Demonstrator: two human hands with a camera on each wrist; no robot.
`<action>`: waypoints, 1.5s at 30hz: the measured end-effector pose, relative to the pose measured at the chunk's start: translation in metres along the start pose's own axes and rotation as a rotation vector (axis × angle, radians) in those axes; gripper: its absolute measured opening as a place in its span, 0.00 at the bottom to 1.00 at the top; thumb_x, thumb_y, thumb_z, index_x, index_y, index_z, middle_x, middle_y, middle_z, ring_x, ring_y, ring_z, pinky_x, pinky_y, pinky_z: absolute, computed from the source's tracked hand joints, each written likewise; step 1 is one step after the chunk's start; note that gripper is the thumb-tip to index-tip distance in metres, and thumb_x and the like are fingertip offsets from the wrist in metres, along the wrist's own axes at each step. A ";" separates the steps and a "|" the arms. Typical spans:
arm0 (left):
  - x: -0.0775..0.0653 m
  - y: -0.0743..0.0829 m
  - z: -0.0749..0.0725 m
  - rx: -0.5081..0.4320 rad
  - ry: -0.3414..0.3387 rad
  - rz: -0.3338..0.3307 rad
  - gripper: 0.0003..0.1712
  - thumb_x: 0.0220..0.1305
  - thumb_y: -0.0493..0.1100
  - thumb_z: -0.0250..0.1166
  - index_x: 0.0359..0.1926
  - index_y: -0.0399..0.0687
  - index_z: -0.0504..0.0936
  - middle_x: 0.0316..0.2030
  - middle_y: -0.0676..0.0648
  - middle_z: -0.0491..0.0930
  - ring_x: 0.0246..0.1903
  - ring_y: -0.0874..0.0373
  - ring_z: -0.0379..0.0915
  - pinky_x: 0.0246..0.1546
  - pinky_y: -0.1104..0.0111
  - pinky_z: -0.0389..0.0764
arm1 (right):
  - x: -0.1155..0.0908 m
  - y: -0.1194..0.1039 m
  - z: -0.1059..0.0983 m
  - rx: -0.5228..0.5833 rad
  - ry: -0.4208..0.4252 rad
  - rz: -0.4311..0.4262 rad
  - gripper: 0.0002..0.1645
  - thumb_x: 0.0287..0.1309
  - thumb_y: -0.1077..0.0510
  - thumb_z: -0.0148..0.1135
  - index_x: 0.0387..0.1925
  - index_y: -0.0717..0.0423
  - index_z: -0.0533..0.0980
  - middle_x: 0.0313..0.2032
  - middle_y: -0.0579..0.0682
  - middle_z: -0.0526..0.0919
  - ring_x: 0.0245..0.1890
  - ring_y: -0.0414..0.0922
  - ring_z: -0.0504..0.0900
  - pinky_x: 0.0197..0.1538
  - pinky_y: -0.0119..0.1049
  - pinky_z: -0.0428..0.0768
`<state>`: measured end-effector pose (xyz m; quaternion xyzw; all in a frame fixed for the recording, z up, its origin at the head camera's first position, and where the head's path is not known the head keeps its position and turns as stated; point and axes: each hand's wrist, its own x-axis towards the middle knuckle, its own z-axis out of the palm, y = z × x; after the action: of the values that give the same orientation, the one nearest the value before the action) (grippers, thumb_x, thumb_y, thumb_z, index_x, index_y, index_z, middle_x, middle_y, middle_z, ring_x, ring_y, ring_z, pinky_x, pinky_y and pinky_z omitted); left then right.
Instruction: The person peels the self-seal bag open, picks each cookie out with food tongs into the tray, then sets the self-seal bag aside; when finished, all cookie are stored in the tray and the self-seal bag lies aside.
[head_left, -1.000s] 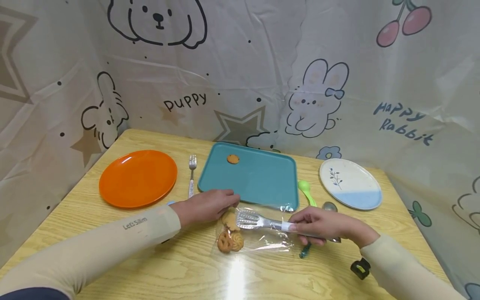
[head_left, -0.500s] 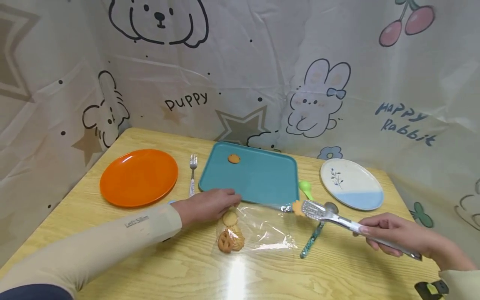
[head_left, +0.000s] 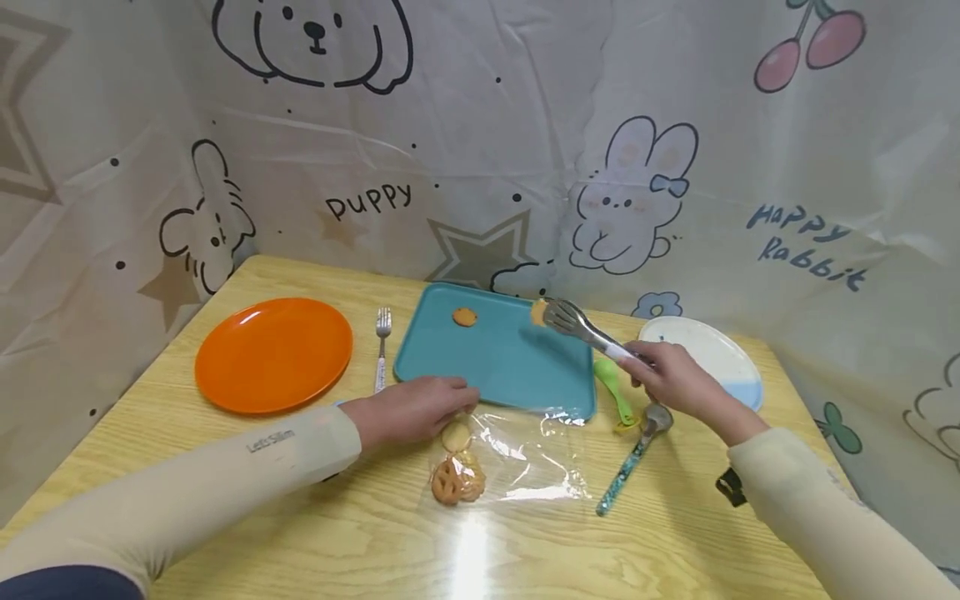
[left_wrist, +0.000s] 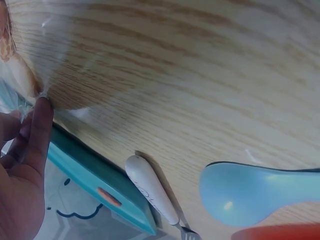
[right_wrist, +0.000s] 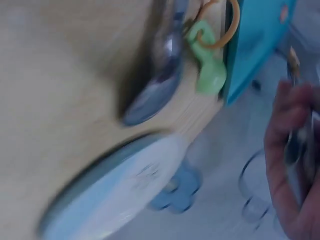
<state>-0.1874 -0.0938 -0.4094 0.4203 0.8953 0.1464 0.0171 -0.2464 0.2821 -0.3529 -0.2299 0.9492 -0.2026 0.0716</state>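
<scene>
My right hand (head_left: 678, 375) grips the metal tongs (head_left: 596, 335), whose tips hold a pale cookie (head_left: 538, 312) over the teal tray (head_left: 510, 367), ahead and left of that hand. My left hand (head_left: 416, 408) pinches the clear bag (head_left: 528, 458) by its edge; the bagged cookies (head_left: 450, 481) lie just nearer me, on the bench (head_left: 337, 542). Beyond my left hand, an oval cookie (head_left: 465, 317) rests on the tray; a patterned spoon (head_left: 626, 468) lies nearer me than my right.
</scene>
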 end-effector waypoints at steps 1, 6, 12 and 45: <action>0.000 0.000 -0.001 -0.003 -0.005 -0.006 0.03 0.70 0.37 0.56 0.40 0.50 0.73 0.32 0.54 0.74 0.30 0.62 0.70 0.33 0.74 0.76 | 0.008 -0.007 0.004 -0.081 0.022 -0.014 0.18 0.72 0.45 0.47 0.36 0.54 0.75 0.22 0.50 0.75 0.18 0.40 0.70 0.23 0.35 0.70; 0.003 0.000 -0.004 -0.010 -0.013 -0.017 0.02 0.71 0.39 0.55 0.41 0.51 0.73 0.32 0.55 0.73 0.31 0.63 0.69 0.33 0.74 0.75 | 0.029 -0.029 0.017 -0.500 0.119 -0.056 0.16 0.73 0.48 0.47 0.47 0.54 0.71 0.28 0.51 0.80 0.24 0.46 0.79 0.29 0.42 0.77; 0.005 0.001 -0.005 0.010 -0.019 -0.001 0.02 0.72 0.40 0.55 0.40 0.51 0.73 0.32 0.55 0.72 0.30 0.63 0.68 0.33 0.74 0.74 | 0.035 -0.039 0.030 -0.747 0.169 -0.127 0.21 0.70 0.49 0.53 0.56 0.57 0.70 0.28 0.52 0.78 0.15 0.43 0.71 0.19 0.37 0.72; -0.002 0.001 0.001 -0.010 0.032 0.010 0.02 0.71 0.38 0.55 0.39 0.49 0.73 0.30 0.54 0.72 0.28 0.63 0.67 0.30 0.74 0.72 | -0.110 0.040 -0.030 0.686 -0.604 -0.125 0.17 0.73 0.66 0.39 0.51 0.68 0.74 0.27 0.66 0.76 0.14 0.60 0.66 0.15 0.37 0.75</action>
<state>-0.1852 -0.0943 -0.4105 0.4221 0.8927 0.1578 0.0041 -0.1718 0.3763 -0.3372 -0.2984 0.7484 -0.4328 0.4044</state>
